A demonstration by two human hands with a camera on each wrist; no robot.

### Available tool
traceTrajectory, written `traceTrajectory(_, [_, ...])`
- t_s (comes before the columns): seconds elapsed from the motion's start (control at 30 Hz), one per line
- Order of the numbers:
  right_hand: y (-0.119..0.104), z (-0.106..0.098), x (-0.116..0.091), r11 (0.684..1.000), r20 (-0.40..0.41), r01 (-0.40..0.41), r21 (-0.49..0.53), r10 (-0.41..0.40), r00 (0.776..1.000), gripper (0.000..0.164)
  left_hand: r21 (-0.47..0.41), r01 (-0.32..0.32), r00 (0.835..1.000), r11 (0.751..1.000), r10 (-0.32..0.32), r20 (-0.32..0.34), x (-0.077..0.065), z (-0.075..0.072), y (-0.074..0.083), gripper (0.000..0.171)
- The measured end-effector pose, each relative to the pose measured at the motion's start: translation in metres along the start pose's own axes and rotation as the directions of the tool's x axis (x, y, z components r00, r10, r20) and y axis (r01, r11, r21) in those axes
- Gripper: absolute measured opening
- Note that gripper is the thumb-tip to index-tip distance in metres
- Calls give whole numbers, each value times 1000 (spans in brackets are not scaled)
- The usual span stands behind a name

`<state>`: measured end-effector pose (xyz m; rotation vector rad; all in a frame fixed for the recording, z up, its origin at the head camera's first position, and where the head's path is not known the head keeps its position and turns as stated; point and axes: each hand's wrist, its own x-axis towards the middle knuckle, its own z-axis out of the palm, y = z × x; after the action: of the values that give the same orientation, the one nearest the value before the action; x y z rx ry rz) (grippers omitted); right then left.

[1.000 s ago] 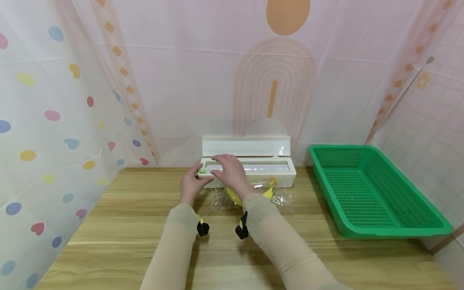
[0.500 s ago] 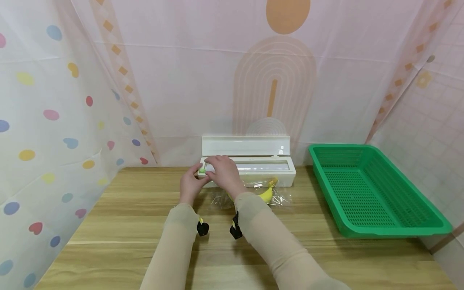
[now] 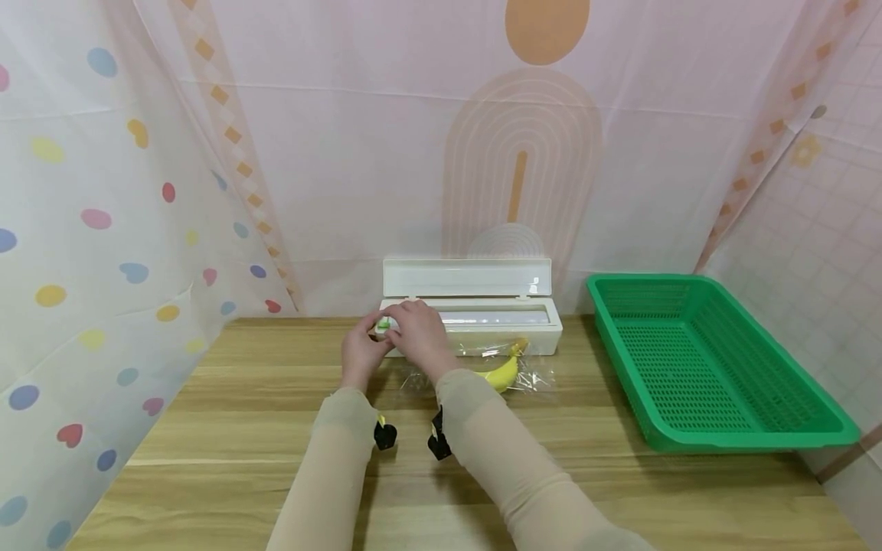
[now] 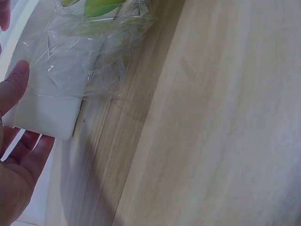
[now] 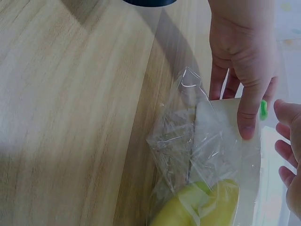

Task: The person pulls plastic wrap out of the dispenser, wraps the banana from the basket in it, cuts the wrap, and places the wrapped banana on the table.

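Observation:
A white cling film dispenser (image 3: 546, 343) stands at the back of the table, its lid (image 3: 468, 277) raised. My left hand (image 3: 361, 353) grips its left end, thumb on the front face and fingers round the end, as the left wrist view shows on the dispenser (image 4: 47, 115). My right hand (image 3: 423, 337) reaches over the top with bent fingers beside the green slider (image 3: 383, 324); in the right wrist view a small gap separates its fingertips from the slider (image 5: 263, 110). Clear film (image 3: 540, 376) drapes from the dispenser over yellow bananas (image 3: 501, 375), partly hidden by my right arm.
A green plastic basket (image 3: 751, 441) stands on the right side of the wooden table (image 3: 262, 428). Patterned cloth (image 3: 358, 191) hangs behind the dispenser and along both sides.
My right hand has moved left along the dispenser's top to the green slider, uncovering more of the banana on the right. My left hand stays at the left end.

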<state>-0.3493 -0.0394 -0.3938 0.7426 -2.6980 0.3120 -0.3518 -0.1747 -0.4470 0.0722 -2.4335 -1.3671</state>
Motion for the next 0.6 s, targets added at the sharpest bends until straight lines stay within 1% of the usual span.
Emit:
traceTrajectory(0.2, [-2, 4, 2, 999, -18, -1, -45, 0, 1000, 32, 13, -6, 1000, 1000, 6, 2, -1, -1, 1, 52])
traceTrajectory(0.33, [-3, 4, 2, 998, -20, -14, -66, 12, 1000, 33, 11, 3, 1000, 1000, -3, 7, -2, -2, 2, 53])
traceTrajectory(0.43, [-4, 4, 2, 998, -23, -25, -60, 24, 999, 33, 6, 10, 1000, 1000, -10, 11, -2, -2, 3, 54])
traceTrajectory(0.6, [-4, 5, 3, 999, -31, -30, -15, 29, 999, 30, 1, 8, 1000, 1000, -8, 5, -2, -2, 4, 53])
